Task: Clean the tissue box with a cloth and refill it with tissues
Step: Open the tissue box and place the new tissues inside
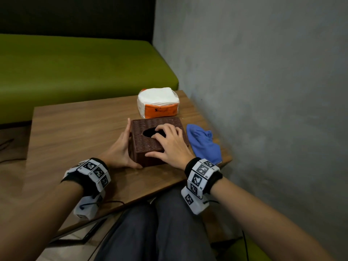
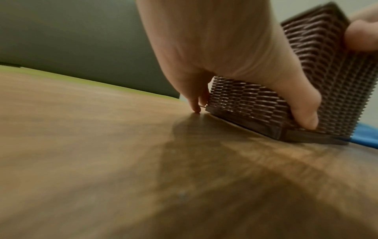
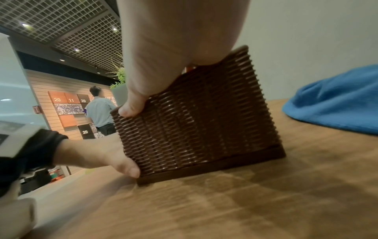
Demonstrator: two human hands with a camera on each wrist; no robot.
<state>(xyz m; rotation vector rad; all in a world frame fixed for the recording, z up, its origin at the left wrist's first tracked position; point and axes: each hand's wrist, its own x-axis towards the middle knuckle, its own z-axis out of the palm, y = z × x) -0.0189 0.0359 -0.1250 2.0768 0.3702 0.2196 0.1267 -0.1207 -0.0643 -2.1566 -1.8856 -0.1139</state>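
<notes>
The brown woven tissue box (image 1: 150, 146) stands on the wooden table (image 1: 75, 132), its oval opening facing up and dark inside. My left hand (image 1: 122, 147) clasps its near left corner, fingers flat along the left side and thumb (image 2: 304, 113) low on the front face. My right hand (image 1: 170, 143) lies on top, fingertips curled at the opening and thumb (image 3: 131, 108) hooked over the front top edge. A crumpled blue cloth (image 1: 204, 144) lies just right of the box, apart from both hands. Behind the box sits an orange and white pack of tissues (image 1: 158, 103).
A grey wall (image 1: 263, 91) runs close along the table's right edge. A green bench seat (image 1: 75, 68) lies beyond the table's far edge. The left half of the table shows bare wood. My legs are under the near edge.
</notes>
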